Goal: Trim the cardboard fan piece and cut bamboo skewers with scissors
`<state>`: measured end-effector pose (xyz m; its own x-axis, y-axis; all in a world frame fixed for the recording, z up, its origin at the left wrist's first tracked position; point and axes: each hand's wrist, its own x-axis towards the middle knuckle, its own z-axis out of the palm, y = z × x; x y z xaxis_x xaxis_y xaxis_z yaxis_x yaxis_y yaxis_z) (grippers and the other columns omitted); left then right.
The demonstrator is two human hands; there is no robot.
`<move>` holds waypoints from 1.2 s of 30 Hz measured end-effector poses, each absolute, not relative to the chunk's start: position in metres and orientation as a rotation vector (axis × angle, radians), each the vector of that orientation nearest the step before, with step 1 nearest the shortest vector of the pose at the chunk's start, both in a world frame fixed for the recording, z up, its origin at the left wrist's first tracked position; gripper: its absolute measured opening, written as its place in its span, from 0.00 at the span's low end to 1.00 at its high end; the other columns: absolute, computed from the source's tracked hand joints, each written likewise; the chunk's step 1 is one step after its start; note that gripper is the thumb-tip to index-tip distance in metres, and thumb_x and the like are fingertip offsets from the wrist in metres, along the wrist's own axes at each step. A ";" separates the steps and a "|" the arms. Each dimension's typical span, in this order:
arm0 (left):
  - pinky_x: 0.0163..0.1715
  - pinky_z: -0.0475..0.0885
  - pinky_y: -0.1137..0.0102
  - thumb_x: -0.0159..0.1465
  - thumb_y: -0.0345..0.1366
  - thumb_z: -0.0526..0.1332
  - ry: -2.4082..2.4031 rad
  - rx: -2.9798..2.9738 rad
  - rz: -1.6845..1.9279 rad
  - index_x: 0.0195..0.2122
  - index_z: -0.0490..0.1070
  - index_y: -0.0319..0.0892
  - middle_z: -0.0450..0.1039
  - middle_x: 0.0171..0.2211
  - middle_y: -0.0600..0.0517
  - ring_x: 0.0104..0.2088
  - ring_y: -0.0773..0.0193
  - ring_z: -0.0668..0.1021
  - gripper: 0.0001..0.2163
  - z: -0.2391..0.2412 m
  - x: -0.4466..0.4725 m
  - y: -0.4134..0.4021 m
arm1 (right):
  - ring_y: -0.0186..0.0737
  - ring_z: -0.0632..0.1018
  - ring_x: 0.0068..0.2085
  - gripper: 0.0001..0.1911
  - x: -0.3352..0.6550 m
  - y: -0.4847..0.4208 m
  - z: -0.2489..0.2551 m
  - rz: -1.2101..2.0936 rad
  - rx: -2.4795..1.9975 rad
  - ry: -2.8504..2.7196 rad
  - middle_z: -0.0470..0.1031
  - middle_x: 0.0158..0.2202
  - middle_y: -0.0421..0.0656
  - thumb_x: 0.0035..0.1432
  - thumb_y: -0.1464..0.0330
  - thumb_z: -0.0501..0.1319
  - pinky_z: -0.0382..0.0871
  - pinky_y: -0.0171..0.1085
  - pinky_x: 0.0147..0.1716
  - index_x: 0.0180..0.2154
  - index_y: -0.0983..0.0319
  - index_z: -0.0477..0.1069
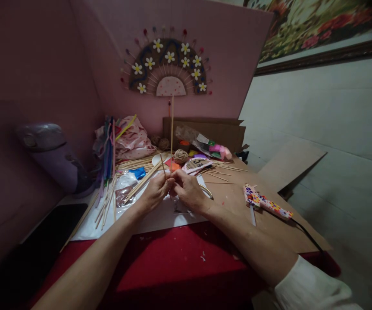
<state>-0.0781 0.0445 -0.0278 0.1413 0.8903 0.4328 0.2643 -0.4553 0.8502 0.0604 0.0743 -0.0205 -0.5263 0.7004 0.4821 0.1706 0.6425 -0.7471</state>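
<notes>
Both my hands meet above the middle of the table, fingers pinched together. From between them a long thin wooden stick (pixel 172 129) rises upright, its lower end hidden by my fingers. My right hand (pixel 189 190) closes on this long stick. A shorter wooden stick (pixel 162 164) leans to the left out of the fingertips of my left hand (pixel 153 193). Whether the two sticks touch each other is hidden. Just behind the hands lie an orange piece (pixel 173 166) and a ball of twine (pixel 181 156).
Loose wooden sticks (pixel 106 206) and plastic packets (pixel 126 189) lie on the left. A flower-patterned glue gun (pixel 266 201) with a black cord rests on brown cardboard (pixel 234 206) at right. Behind stands a pink board (pixel 114 38) bearing a decorated fan (pixel 169 56). A dark slab (pixel 53 228) sits front left.
</notes>
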 end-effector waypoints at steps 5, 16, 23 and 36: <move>0.15 0.58 0.77 0.60 0.48 0.55 1.214 1.806 1.259 0.32 0.67 0.38 0.66 0.19 0.55 0.16 0.73 0.64 0.16 -0.030 -0.078 0.043 | 0.32 0.75 0.25 0.04 0.059 0.075 -0.030 0.890 -0.634 -2.031 0.71 0.22 0.37 0.55 0.76 0.54 0.67 0.29 0.25 0.29 0.62 0.62; 0.26 0.65 0.74 0.57 0.38 0.60 1.372 2.020 1.417 0.33 0.75 0.39 0.71 0.25 0.52 0.26 0.67 0.71 0.09 -0.022 -0.082 0.046 | 0.30 0.73 0.24 0.08 0.060 0.080 -0.032 0.853 -0.665 -2.126 0.72 0.21 0.37 0.52 0.79 0.55 0.64 0.28 0.26 0.24 0.64 0.68; 0.18 0.62 0.76 0.56 0.33 0.60 1.263 1.781 1.626 0.26 0.72 0.39 0.66 0.18 0.56 0.19 0.72 0.67 0.04 -0.022 -0.082 0.044 | 0.30 0.72 0.20 0.07 0.058 0.076 -0.033 0.937 -0.675 -2.101 0.70 0.18 0.37 0.56 0.72 0.57 0.64 0.28 0.22 0.25 0.64 0.66; 0.15 0.62 0.76 0.53 0.34 0.62 1.197 1.675 1.601 0.20 0.71 0.38 0.65 0.17 0.56 0.16 0.73 0.66 0.07 -0.018 -0.077 0.041 | 0.31 0.71 0.27 0.04 0.060 0.080 -0.035 0.637 -0.700 -2.250 0.73 0.24 0.39 0.50 0.76 0.62 0.62 0.29 0.28 0.26 0.64 0.74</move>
